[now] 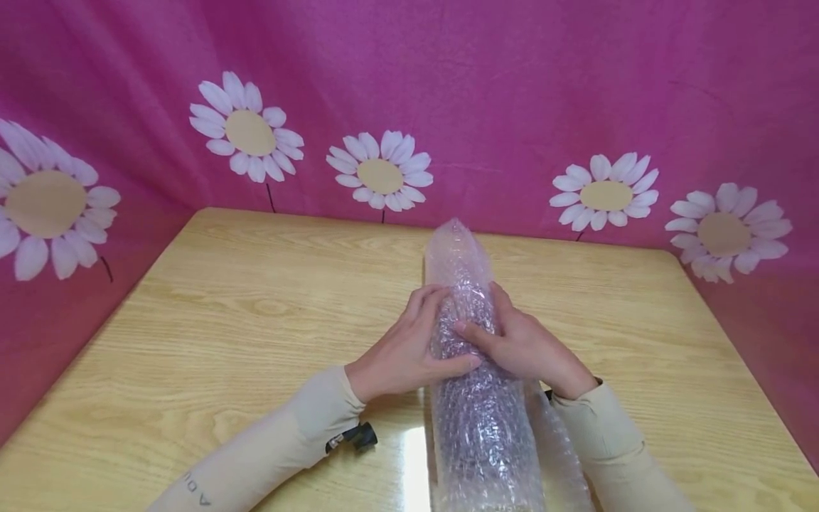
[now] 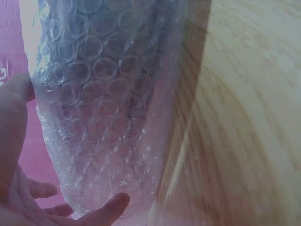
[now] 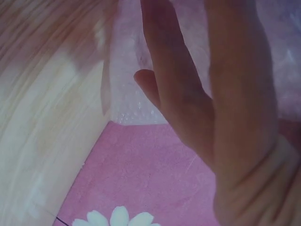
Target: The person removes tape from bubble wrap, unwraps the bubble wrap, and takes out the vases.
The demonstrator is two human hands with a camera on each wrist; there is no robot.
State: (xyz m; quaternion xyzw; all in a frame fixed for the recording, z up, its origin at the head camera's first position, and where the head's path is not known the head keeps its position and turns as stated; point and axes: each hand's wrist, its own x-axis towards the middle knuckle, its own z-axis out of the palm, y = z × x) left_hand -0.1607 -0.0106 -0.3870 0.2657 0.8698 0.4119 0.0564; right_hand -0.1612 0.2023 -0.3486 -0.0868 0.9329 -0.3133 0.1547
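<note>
The bubble-wrap bundle [image 1: 483,441] lies on the bench [image 1: 256,341], long ways from near to far, its narrow end pointing at the bench's far edge. The left hand [image 1: 403,357] and right hand [image 1: 531,350] touch it, fingers spread.

Left hand [image 2: 14,188] is resting its fingers against the bubble wrap [image 2: 103,99]. Wood-grain tabletop [image 2: 240,122] is filling the right side; pink cloth [image 2: 10,37] is showing at left.

Dark letters [image 1: 195,489] on the left sleeve [image 1: 269,441] include "O"; a pale "G" [image 2: 3,74] shows on pink cloth [image 2: 9,37].
</note>
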